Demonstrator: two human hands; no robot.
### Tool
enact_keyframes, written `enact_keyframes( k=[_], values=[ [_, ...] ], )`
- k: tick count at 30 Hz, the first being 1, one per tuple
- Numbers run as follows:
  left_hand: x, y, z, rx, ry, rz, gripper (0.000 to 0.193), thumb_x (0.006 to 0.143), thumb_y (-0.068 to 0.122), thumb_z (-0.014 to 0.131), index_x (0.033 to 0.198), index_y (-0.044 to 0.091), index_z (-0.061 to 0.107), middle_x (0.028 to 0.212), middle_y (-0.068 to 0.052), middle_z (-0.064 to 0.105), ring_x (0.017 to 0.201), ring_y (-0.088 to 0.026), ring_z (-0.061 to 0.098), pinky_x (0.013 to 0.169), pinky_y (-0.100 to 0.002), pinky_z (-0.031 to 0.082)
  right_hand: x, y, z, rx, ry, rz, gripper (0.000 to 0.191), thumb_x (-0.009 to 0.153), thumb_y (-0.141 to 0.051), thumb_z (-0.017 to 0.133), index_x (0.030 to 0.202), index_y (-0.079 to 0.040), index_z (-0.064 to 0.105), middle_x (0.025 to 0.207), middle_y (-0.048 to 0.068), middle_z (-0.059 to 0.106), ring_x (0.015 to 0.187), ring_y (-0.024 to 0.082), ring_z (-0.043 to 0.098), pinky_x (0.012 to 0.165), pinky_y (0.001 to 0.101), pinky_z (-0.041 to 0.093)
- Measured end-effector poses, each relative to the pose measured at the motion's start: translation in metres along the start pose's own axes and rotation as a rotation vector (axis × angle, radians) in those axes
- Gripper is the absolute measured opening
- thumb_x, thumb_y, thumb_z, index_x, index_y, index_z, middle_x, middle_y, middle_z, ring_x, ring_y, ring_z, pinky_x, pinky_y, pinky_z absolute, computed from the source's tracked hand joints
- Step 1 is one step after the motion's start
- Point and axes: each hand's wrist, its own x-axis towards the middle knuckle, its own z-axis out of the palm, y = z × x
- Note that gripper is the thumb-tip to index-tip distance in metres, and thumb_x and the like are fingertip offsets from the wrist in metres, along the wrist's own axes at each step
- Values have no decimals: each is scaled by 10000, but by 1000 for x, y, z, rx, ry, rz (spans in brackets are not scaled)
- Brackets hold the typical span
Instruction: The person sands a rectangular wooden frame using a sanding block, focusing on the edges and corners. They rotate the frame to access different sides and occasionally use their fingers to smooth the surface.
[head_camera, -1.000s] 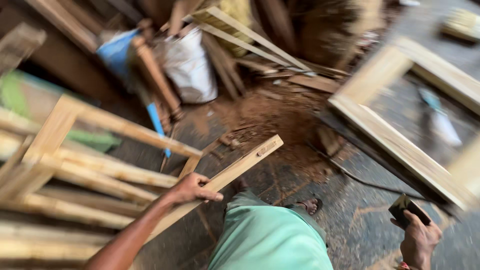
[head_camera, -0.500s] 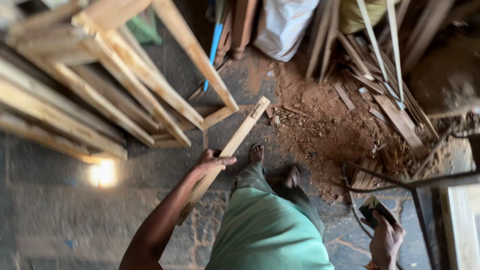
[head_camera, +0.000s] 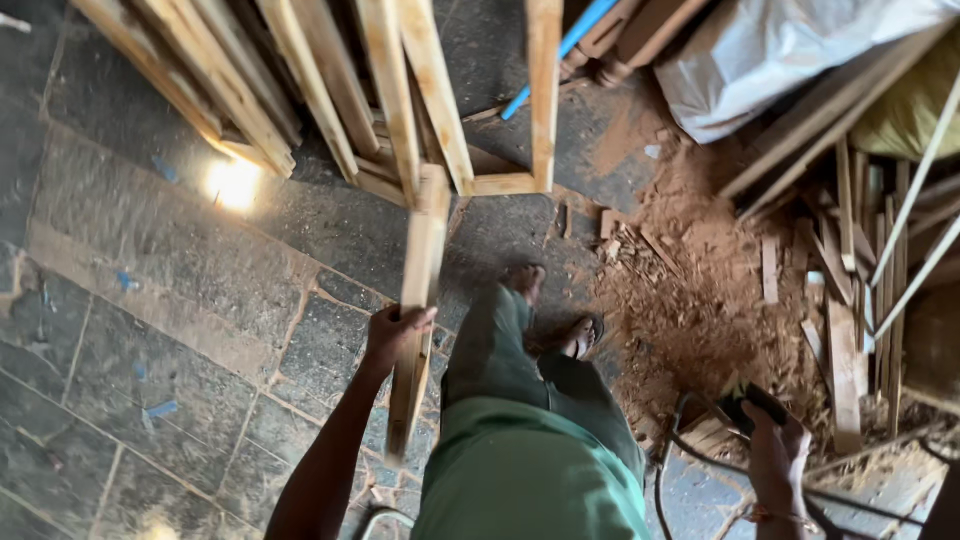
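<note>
Looking down from my head camera, I am gripping a long pale wooden batten (head_camera: 418, 290) in my left hand (head_camera: 392, 334), fingers clenched round it a little below its middle. The batten is running nearly upright in the view, its lower end hanging over the dark stone floor (head_camera: 150, 300) beside my green trousers (head_camera: 520, 450), its upper end reaching up against the stack of wooden frames (head_camera: 400, 100) leaning at the top. The wood is looking raw and unpainted, squared along its edges (somewhat blurred here).

My right hand (head_camera: 775, 450) is closing round a small dark tool (head_camera: 752, 404) with a black cable (head_camera: 690, 470) trailing from it, low at the right. My sandalled foot (head_camera: 580, 338) is standing at the edge of a reddish sawdust heap (head_camera: 700, 290) scattered with offcuts. Behind it a white sack (head_camera: 780, 60) is lying bulging at the top right, what it holds hidden, with loose timber strips (head_camera: 860, 250) piling just beside it. A blue pipe (head_camera: 560, 50) is slanting behind the frames.
</note>
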Motion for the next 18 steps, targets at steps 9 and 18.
enact_keyframes(
  k=[9, 18],
  values=[
    [154, -7, -94, -408, 375, -151, 508, 792, 287, 889, 1082, -83, 696, 914, -136, 735, 741, -202, 733, 709, -347, 635, 51, -61, 93, -160, 96, 255, 383, 973, -92, 643, 1344, -3, 675, 1122, 174, 729, 880, 284, 711, 687, 405, 553],
    [380, 1, -174, -521, 622, -396, 771, 716, 620, 777, 1215, 43, 663, 950, -65, 738, 840, -127, 739, 715, -293, 606, 91, -89, 225, -354, 130, 423, 375, 963, -102, 638, 1319, 8, 681, 1108, 173, 740, 872, 269, 717, 691, 397, 568]
  ],
)
